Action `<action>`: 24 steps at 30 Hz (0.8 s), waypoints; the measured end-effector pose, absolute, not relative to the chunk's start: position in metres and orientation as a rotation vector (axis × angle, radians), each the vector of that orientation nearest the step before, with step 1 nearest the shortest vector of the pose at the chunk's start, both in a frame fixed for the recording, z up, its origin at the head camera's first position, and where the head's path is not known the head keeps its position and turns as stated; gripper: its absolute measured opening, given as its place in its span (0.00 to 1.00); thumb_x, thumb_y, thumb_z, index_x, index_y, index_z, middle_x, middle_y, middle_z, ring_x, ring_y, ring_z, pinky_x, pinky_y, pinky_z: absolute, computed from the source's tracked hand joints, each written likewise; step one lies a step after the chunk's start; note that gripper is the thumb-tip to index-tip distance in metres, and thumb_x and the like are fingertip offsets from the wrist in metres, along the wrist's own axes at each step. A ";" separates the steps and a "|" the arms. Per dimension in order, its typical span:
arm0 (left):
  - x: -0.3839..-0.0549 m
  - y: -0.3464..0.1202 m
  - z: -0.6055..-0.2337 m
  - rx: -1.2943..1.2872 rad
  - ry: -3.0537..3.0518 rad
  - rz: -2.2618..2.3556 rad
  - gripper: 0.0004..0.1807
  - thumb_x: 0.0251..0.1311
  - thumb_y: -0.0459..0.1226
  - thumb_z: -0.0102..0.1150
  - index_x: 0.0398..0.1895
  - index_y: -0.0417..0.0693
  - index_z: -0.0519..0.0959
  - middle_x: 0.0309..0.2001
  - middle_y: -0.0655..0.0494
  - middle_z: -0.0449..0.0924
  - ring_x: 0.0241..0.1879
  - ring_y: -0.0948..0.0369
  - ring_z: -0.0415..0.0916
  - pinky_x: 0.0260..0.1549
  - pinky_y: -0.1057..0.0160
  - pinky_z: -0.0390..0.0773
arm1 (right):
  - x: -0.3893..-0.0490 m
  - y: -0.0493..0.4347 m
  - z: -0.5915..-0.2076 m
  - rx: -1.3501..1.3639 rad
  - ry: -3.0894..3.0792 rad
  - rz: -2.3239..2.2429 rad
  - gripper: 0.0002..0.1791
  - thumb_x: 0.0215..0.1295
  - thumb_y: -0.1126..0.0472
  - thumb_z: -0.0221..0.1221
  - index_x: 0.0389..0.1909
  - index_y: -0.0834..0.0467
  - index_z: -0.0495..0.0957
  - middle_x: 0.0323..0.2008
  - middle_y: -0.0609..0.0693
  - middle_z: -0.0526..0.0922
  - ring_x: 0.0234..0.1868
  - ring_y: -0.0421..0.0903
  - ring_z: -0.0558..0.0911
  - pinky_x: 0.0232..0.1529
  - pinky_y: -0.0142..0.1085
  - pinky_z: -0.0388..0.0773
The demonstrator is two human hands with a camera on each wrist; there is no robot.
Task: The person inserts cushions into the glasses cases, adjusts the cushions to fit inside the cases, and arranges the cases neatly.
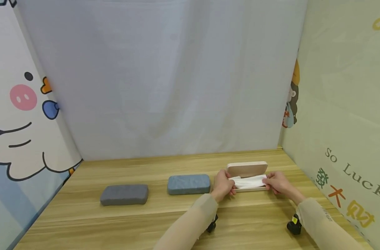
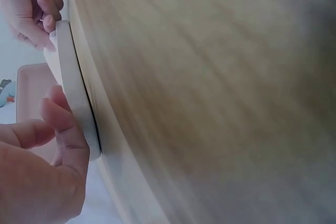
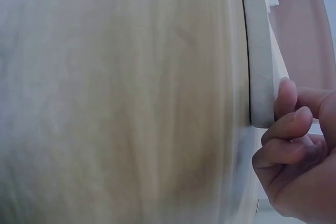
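A pale glasses case (image 1: 247,169) stands with its lid raised at the right of the table, its pinkish lining (image 3: 304,30) turned toward me. Across its lower half lies a folded white cloth (image 1: 249,182). My left hand (image 1: 222,185) pinches the cloth's left end, fingertips close over the case's near rim (image 2: 79,93). At the other end, my right hand (image 1: 278,183) grips the cloth between thumb and fingers, with its remaining fingers curled beside the case's corner. The cloth hides the inside of the case's bottom half.
Left of the open case, a closed blue case (image 1: 188,184) lies on the wooden table (image 1: 140,225). Farther left is a closed grey case (image 1: 124,194). A pale curtain (image 1: 165,86) hangs behind the table, with printed panels along both sides.
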State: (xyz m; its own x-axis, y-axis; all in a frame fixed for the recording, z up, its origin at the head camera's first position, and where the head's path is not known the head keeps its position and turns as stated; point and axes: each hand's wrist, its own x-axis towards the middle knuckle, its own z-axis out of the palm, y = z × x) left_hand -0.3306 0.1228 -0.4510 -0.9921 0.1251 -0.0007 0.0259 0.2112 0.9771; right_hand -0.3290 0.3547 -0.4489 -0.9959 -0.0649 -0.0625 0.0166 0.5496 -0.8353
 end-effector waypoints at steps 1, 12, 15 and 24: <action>-0.330 0.123 -0.451 0.148 2.393 1.914 0.11 0.50 0.19 0.50 0.37 0.35 0.69 0.20 0.38 0.82 0.06 0.67 0.67 0.05 0.70 0.73 | -0.329 0.354 -0.449 -0.040 2.697 -1.446 0.09 0.66 0.66 0.54 0.37 0.70 0.69 0.12 0.41 0.74 0.08 0.32 0.63 0.10 0.24 0.62; -0.327 0.119 -0.450 0.149 2.497 1.817 0.10 0.49 0.19 0.51 0.24 0.41 0.68 0.07 0.57 0.67 0.03 0.67 0.63 0.03 0.71 0.69 | -0.330 0.354 -0.456 -0.088 2.830 -1.345 0.13 0.60 0.68 0.58 0.39 0.73 0.68 0.12 0.45 0.70 0.13 0.37 0.68 0.13 0.27 0.67; -0.327 0.118 -0.450 0.151 2.528 1.751 0.11 0.50 0.20 0.51 0.22 0.43 0.68 0.08 0.57 0.67 0.04 0.66 0.64 0.03 0.71 0.68 | -0.329 0.355 -0.455 -0.119 2.868 -1.335 0.13 0.60 0.68 0.59 0.39 0.72 0.67 0.13 0.45 0.69 0.14 0.38 0.69 0.15 0.28 0.69; -0.332 0.120 -0.452 0.182 2.702 1.475 0.13 0.56 0.25 0.52 0.17 0.41 0.79 0.06 0.51 0.72 0.04 0.64 0.67 0.03 0.74 0.62 | -0.332 0.361 -0.456 -0.306 2.863 -1.306 0.11 0.59 0.68 0.58 0.40 0.72 0.76 0.10 0.42 0.68 0.12 0.35 0.67 0.13 0.28 0.66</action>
State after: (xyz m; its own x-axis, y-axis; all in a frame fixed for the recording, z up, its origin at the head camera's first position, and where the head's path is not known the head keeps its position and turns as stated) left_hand -0.3316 0.1205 -0.4521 -0.9914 0.1309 0.0056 0.0755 0.5356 0.8411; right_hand -0.3315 0.3611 -0.4556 -0.9811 -0.1668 0.0980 -0.1833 0.6402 -0.7460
